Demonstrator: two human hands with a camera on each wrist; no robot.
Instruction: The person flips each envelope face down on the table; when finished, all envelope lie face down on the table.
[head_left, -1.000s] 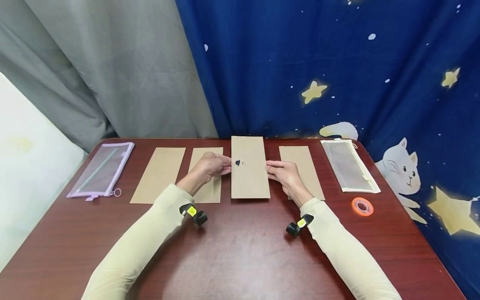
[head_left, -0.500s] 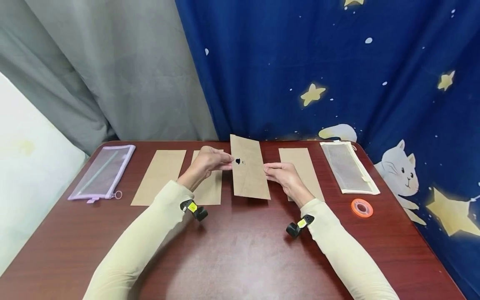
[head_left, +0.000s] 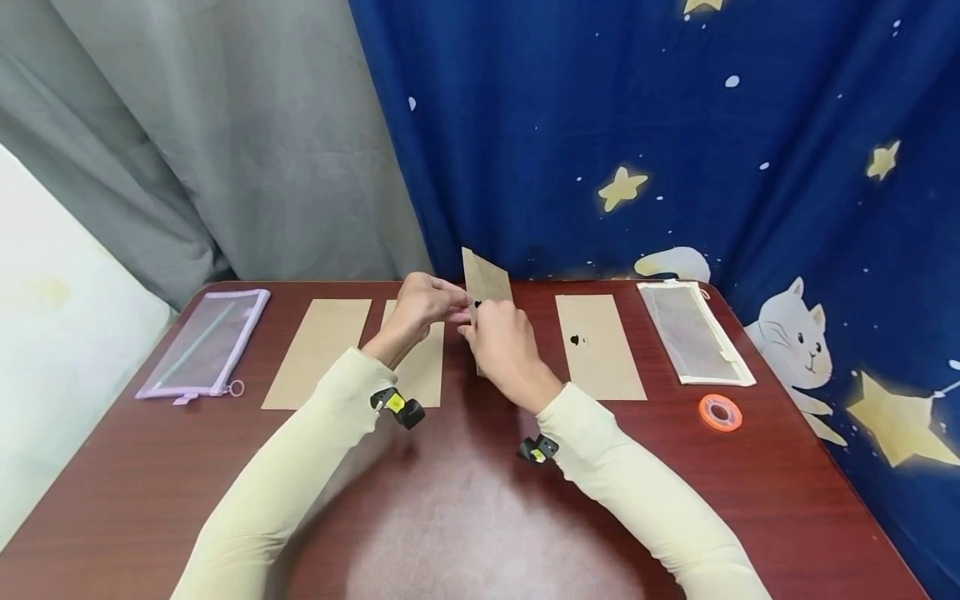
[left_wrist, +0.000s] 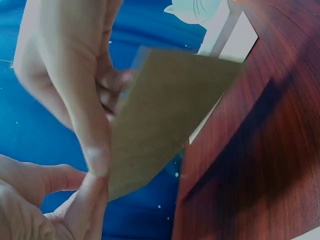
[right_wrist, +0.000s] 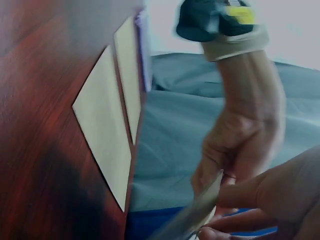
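A brown kraft-paper rectangle [head_left: 489, 279] with a small black hat-like print stands tilted above the middle of the table in the head view. My left hand [head_left: 422, 310] pinches its left edge between thumb and fingers. My right hand [head_left: 512, 350] crosses in front of the lower part and grips the same edge, its thumb close to the left fingers. In the left wrist view the brown paper [left_wrist: 165, 110] slants away from both hands, blurred. The right wrist view shows the paper edge-on [right_wrist: 202, 205] between the two hands.
Flat brown rectangles lie on the table: two to the left [head_left: 318, 354] and a printed one [head_left: 602, 350] to the right. A purple mesh pouch [head_left: 206, 346] lies far left, a white mesh pouch [head_left: 693, 333] far right. Near the latter sits an orange ring-shaped roll [head_left: 705, 414].
My right hand has left the paper's right edge and moved left to its left edge. The paper has turned more edge-on and risen slightly, uncovering the print on the right rectangle.
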